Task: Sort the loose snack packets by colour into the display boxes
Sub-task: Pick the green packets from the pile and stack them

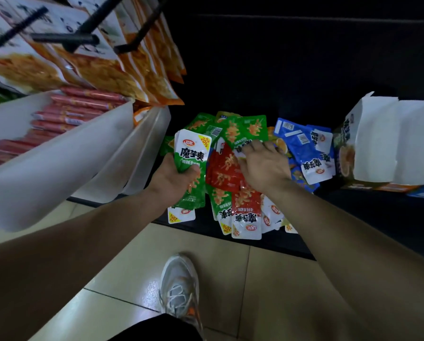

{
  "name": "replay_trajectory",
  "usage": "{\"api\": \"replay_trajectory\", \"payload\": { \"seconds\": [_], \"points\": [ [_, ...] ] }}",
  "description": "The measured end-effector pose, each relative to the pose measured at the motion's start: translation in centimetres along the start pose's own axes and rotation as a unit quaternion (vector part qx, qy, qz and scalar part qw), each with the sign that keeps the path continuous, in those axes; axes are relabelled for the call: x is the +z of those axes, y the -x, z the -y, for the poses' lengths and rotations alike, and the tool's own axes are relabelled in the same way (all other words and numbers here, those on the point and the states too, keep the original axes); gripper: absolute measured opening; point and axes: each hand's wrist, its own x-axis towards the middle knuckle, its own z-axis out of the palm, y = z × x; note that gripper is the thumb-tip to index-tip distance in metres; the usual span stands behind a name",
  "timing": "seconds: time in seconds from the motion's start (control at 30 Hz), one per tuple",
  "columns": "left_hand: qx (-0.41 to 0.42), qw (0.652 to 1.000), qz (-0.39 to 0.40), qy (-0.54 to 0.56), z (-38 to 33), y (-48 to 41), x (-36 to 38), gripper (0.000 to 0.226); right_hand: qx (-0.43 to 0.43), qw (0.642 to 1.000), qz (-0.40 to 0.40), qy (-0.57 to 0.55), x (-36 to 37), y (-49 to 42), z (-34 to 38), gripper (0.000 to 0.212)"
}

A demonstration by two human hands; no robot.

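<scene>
A heap of loose snack packets lies on a dark shelf (353, 212): green packets (245, 129), red packets (224, 169) and blue packets (302, 141). My left hand (174, 178) grips a stack of green packets (193, 153) at the heap's left side. My right hand (262, 163) lies palm down on the middle of the heap, its fingertips on a green packet over the red ones. An opened white display box (388, 141) stands to the right of the blue packets.
White plastic bins (65, 158) with red sausages (78, 107) jut out at the left. Orange snack bags (122, 70) hang from black hooks above them. Below the shelf edge is beige tiled floor with my shoe (180, 286).
</scene>
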Motion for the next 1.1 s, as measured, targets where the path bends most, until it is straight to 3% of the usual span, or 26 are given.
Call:
{"api": "replay_trajectory", "payload": {
  "seconds": [0.17, 0.33, 0.53, 0.63, 0.8, 0.9, 1.0, 1.1],
  "points": [
    [0.012, 1.000, 0.008, -0.017, -0.1, 0.6, 0.3, 0.035, 0.066, 0.998, 0.011, 0.015, 0.5, 2.2, -2.7, 0.056],
    [0.010, 1.000, 0.006, -0.025, 0.2, 1.1, 0.5, 0.036, 0.155, 0.984, 0.006, -0.088, 0.0, 2.2, -4.1, 0.078],
    [0.002, 1.000, 0.011, -0.026, -0.4, 1.0, 0.9, 0.036, 0.163, 0.963, -0.006, -0.216, -0.1, 1.5, -4.0, 0.033],
    [0.003, 1.000, 0.022, -0.019, -0.8, 1.0, 1.1, 0.039, 0.162, 0.906, -0.079, -0.383, -1.4, 2.2, -4.0, 0.006],
    [0.018, 0.999, 0.032, -0.029, -2.4, 1.4, 1.5, 0.044, 0.112, 0.854, -0.189, -0.471, -6.9, 4.3, -4.4, 0.004],
    [0.011, 0.999, 0.039, -0.007, -4.1, 2.5, 1.7, 0.041, 0.090, 0.843, -0.149, -0.509, -9.8, 5.5, -4.6, 0.001],
    [0.018, 0.997, 0.072, 0.024, -5.6, 4.3, 2.4, 0.053, 0.070, 0.856, -0.053, -0.509, -10.8, 6.4, -3.6, 0.007],
    [0.012, 0.994, 0.097, 0.049, -5.7, 5.3, 3.6, 0.051, 0.065, 0.874, -0.028, -0.481, -10.1, 6.6, -2.1, 0.022]
  ]
}}
